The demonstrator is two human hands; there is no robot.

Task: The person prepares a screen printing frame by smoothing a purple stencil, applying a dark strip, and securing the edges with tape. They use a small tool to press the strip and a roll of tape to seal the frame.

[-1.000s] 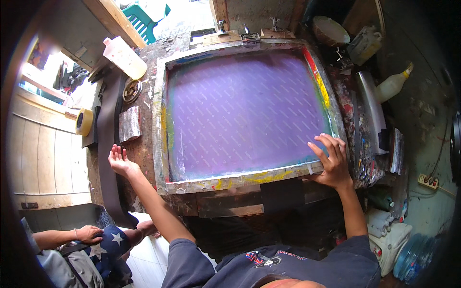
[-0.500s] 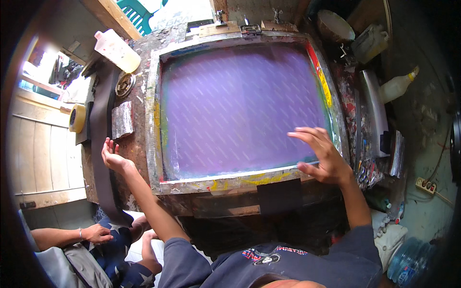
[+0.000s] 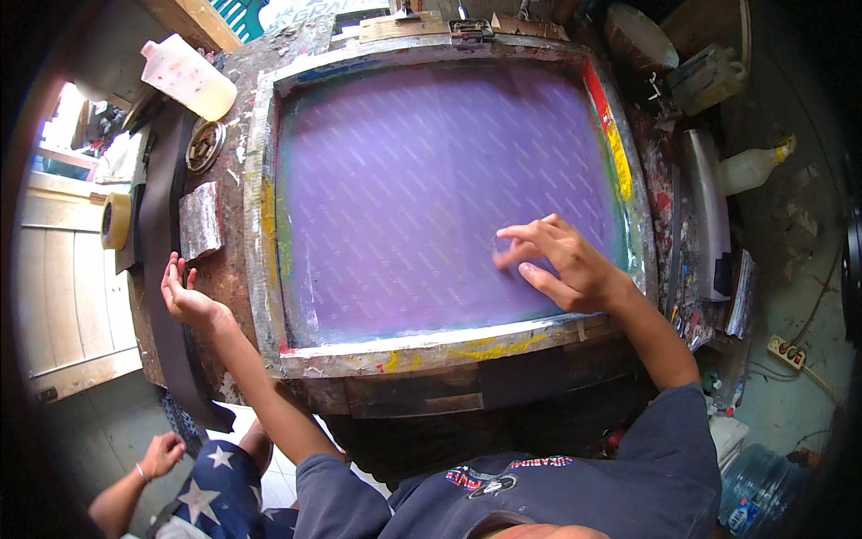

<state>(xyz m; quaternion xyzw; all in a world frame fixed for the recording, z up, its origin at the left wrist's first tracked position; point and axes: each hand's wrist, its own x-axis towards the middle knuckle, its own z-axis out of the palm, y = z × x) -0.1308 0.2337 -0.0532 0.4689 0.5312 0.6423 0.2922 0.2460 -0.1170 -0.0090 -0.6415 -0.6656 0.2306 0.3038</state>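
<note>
A screen-printing frame (image 3: 368, 363) with purple mesh (image 3: 431, 180) and a paint-stained wooden rim lies in front of me. Over the lower right part of the mesh is my right hand (image 3: 567, 265), its fingers bent but apart and holding nothing. Whether its fingertips touch the mesh I cannot tell. My left hand (image 3: 191, 296) is off the left side of the frame, palm turned up, fingers loosely spread and nothing in them. It is near a long dark strip (image 3: 163, 216) and just below a squeegee-like block (image 3: 201, 221) smeared with paint.
On the left stand a plastic bottle (image 3: 189, 77), a round tin (image 3: 206, 146) and a tape roll (image 3: 115, 221). A squeeze bottle (image 3: 752, 169) and a power strip (image 3: 786, 352) are at the right. Another person's hand (image 3: 163, 454) shows at lower left. Hinge clamps (image 3: 471, 31) hold the frame's far edge.
My right hand has moved left and inward over the mesh. The view has shifted a little, and the other person's hand has lifted off their lap.
</note>
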